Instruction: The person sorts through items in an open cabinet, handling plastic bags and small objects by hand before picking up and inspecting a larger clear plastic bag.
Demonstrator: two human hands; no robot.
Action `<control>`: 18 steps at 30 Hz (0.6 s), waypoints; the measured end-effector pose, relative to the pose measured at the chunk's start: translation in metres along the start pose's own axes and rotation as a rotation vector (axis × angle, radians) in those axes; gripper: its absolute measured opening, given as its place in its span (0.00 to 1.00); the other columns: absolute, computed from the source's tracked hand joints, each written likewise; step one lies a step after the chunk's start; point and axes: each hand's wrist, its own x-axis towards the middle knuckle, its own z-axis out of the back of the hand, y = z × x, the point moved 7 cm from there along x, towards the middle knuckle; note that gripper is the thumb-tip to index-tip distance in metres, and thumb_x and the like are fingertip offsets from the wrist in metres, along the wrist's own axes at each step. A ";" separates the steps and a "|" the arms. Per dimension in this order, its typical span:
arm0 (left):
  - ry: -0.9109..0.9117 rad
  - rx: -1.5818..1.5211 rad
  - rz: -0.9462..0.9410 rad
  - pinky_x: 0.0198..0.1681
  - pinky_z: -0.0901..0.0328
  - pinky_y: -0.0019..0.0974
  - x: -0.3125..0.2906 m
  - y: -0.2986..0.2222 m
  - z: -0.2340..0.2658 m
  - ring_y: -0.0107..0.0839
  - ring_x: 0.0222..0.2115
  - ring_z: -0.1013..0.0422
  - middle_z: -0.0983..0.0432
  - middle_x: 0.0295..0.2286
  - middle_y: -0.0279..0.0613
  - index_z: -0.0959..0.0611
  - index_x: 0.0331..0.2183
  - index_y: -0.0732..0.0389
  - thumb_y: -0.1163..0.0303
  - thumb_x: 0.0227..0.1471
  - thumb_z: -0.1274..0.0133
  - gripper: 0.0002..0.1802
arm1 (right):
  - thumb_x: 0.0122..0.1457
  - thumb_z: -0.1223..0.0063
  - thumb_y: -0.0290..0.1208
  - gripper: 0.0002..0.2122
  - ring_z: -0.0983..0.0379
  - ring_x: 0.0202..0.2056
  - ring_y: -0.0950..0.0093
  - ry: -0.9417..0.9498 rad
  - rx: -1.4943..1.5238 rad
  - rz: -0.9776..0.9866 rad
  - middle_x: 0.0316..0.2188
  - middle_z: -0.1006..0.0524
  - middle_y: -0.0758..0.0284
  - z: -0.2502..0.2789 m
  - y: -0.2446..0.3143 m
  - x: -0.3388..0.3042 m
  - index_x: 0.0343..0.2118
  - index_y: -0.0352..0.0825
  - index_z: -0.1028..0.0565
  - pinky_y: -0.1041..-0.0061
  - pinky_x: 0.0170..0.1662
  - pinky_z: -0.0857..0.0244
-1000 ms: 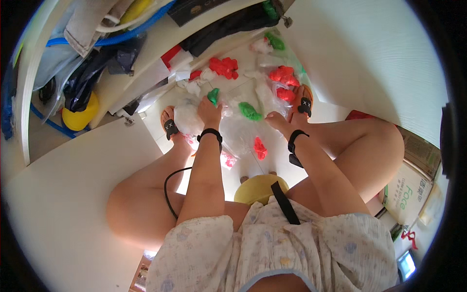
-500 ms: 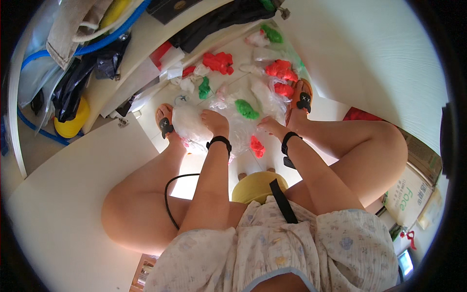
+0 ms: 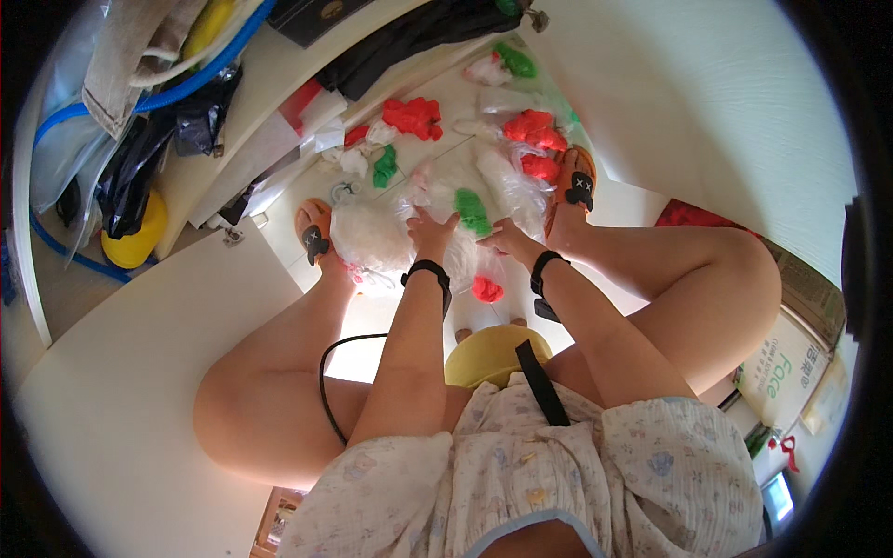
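Above a pile of crumpled plastic bags on the floor, both my hands reach down between my legs. My left hand (image 3: 432, 234) has its fingers apart, against the clear bags (image 3: 458, 265) and beside a bulging white bag (image 3: 370, 234). A crumpled green bag (image 3: 473, 212) lies between my hands, just beyond the fingertips. My right hand (image 3: 511, 241) is near its right side, fingers stretched out over clear plastic. Closer to me is a small red bag (image 3: 486, 289). Any contact under the fingertips is hard to make out.
More red bags (image 3: 535, 129) and clear bags (image 3: 513, 181) lie near my right foot. Farther left are another red bag (image 3: 413, 118) and a green one (image 3: 384, 167). Open white cabinet doors (image 3: 139, 391) flank me. A yellow stool (image 3: 493, 355) is beneath me.
My left hand has moved right and its fingers have spread. My right hand has shifted slightly left. The green bag between them sits a little differently, and the small red bag has bunched up.
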 end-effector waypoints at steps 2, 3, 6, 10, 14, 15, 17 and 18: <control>0.093 -0.071 -0.081 0.57 0.44 0.50 0.005 -0.001 -0.013 0.63 0.51 0.40 0.47 0.53 0.71 0.51 0.61 0.67 0.36 0.40 0.44 0.62 | 0.43 0.32 0.33 0.15 0.36 0.22 0.78 0.362 0.060 0.027 0.20 0.32 0.73 -0.022 0.006 -0.002 0.28 0.34 0.28 0.77 0.25 0.39; 0.128 -0.141 -0.101 0.57 0.45 0.49 0.008 0.001 -0.019 0.65 0.53 0.43 0.49 0.54 0.73 0.51 0.61 0.68 0.35 0.42 0.46 0.60 | 0.43 0.32 0.33 0.15 0.36 0.22 0.78 0.366 0.061 0.034 0.20 0.32 0.73 -0.024 0.010 -0.002 0.28 0.34 0.28 0.77 0.25 0.39; 0.161 -0.302 -0.165 0.57 0.45 0.50 0.010 -0.001 -0.029 0.65 0.55 0.44 0.47 0.53 0.78 0.48 0.60 0.69 0.35 0.48 0.53 0.54 | 0.46 0.34 0.34 0.13 0.35 0.23 0.80 0.502 0.034 0.014 0.21 0.31 0.74 -0.041 0.015 -0.010 0.30 0.35 0.27 0.78 0.26 0.39; 0.200 -0.488 -0.098 0.54 0.43 0.51 0.011 -0.014 -0.028 0.65 0.51 0.39 0.38 0.49 0.75 0.40 0.57 0.71 0.36 0.52 0.59 0.48 | 0.52 0.42 0.36 0.09 0.37 0.21 0.81 0.406 0.136 0.175 0.21 0.30 0.74 -0.042 0.021 -0.005 0.31 0.37 0.24 0.80 0.24 0.43; 0.256 -0.542 -0.011 0.50 0.38 0.51 -0.014 -0.029 -0.024 0.62 0.46 0.33 0.32 0.46 0.70 0.32 0.51 0.74 0.36 0.54 0.65 0.46 | 0.55 0.50 0.28 0.05 0.38 0.16 0.77 0.518 0.519 0.018 0.19 0.31 0.70 -0.041 0.033 -0.016 0.29 0.32 0.28 0.75 0.18 0.42; 0.226 -0.541 -0.018 0.50 0.38 0.51 -0.007 -0.021 -0.013 0.62 0.46 0.33 0.32 0.46 0.70 0.32 0.51 0.74 0.36 0.54 0.65 0.46 | 0.55 0.50 0.28 0.05 0.38 0.16 0.77 0.537 0.517 0.042 0.19 0.31 0.70 -0.043 0.052 -0.022 0.29 0.32 0.28 0.75 0.18 0.42; 0.263 -0.265 -0.079 0.42 0.32 0.49 0.000 -0.023 0.005 0.55 0.43 0.29 0.28 0.42 0.66 0.27 0.46 0.74 0.39 0.56 0.66 0.42 | 0.55 0.51 0.27 0.06 0.35 0.17 0.75 0.698 0.350 0.217 0.22 0.28 0.67 -0.043 0.089 -0.040 0.32 0.30 0.28 0.70 0.17 0.41; 0.252 -0.261 -0.094 0.42 0.32 0.49 -0.004 -0.027 0.012 0.55 0.43 0.29 0.28 0.42 0.66 0.27 0.46 0.74 0.39 0.56 0.66 0.42 | 0.55 0.51 0.27 0.06 0.35 0.17 0.75 0.693 0.353 0.235 0.22 0.28 0.67 -0.041 0.099 -0.047 0.32 0.30 0.28 0.70 0.17 0.41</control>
